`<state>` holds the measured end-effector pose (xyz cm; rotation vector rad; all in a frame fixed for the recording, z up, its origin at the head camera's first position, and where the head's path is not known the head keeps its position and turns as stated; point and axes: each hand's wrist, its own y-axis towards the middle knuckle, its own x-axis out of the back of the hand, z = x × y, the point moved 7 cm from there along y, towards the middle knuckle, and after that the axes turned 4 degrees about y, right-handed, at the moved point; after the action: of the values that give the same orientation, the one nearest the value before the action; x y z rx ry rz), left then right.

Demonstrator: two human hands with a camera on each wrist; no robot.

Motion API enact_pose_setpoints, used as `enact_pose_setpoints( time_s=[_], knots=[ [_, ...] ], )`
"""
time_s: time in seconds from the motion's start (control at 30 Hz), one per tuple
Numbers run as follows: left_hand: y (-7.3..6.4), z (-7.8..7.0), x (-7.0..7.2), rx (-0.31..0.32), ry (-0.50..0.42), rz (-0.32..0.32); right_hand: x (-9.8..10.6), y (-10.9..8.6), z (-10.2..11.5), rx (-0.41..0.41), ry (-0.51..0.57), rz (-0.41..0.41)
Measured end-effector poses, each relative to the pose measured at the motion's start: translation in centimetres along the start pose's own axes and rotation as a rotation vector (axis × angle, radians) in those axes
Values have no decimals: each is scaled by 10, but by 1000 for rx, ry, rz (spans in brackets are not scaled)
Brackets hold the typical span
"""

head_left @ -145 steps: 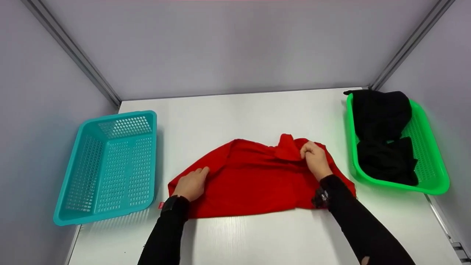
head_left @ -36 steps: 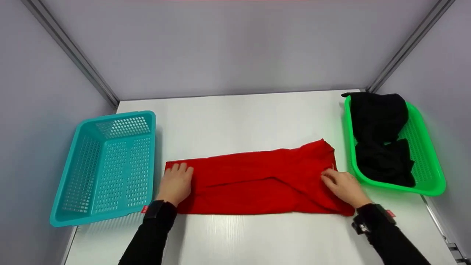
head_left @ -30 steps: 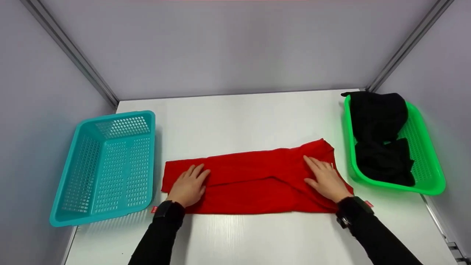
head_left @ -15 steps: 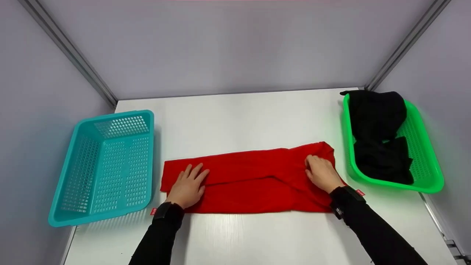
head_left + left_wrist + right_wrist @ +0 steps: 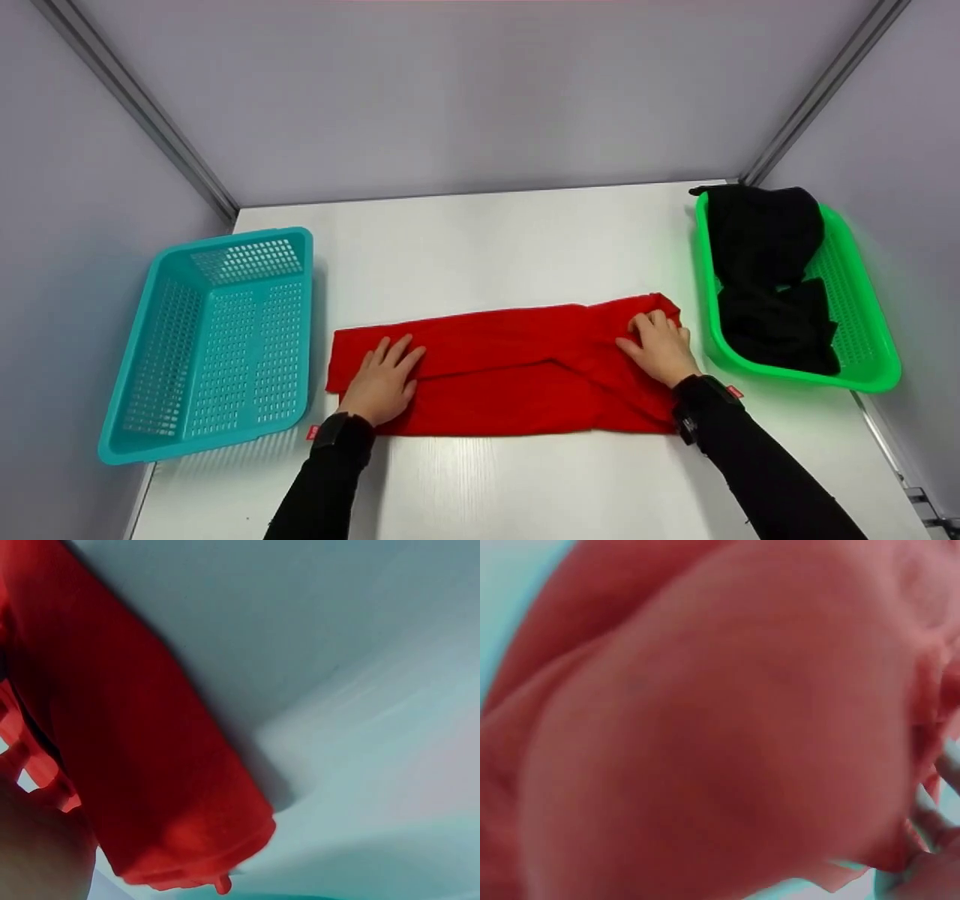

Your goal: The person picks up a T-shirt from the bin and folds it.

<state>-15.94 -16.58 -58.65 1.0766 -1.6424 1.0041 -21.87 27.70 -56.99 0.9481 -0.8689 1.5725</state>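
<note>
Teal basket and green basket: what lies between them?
Between the teal basket and green basket, the head view shows the red cloth on the white table, with the left hand and right hand on it.

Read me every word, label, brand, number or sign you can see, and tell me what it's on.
No text is readable in any view.
Left red tag, beside the left wrist: pale marks, too small to read.
Right red tag, beside the right wrist: pale marks, too small to read.
Red cloth, teal basket, green basket, black cloth: no lettering visible.
</note>
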Motion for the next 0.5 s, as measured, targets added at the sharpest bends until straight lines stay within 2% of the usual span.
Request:
enact_pose_setpoints(
  time_s=[0.13, 0.37, 0.5],
  knots=[
    [1, 0, -1, 2, -5, 9, 1, -4, 4, 86, -75, -51],
    [1, 1, -1, 12, -3, 11, -3, -16, 21, 349, -169, -157],
    [-1, -1, 0, 7, -8, 3, -11, -29, 27, 483, -160, -147]
  ],
)
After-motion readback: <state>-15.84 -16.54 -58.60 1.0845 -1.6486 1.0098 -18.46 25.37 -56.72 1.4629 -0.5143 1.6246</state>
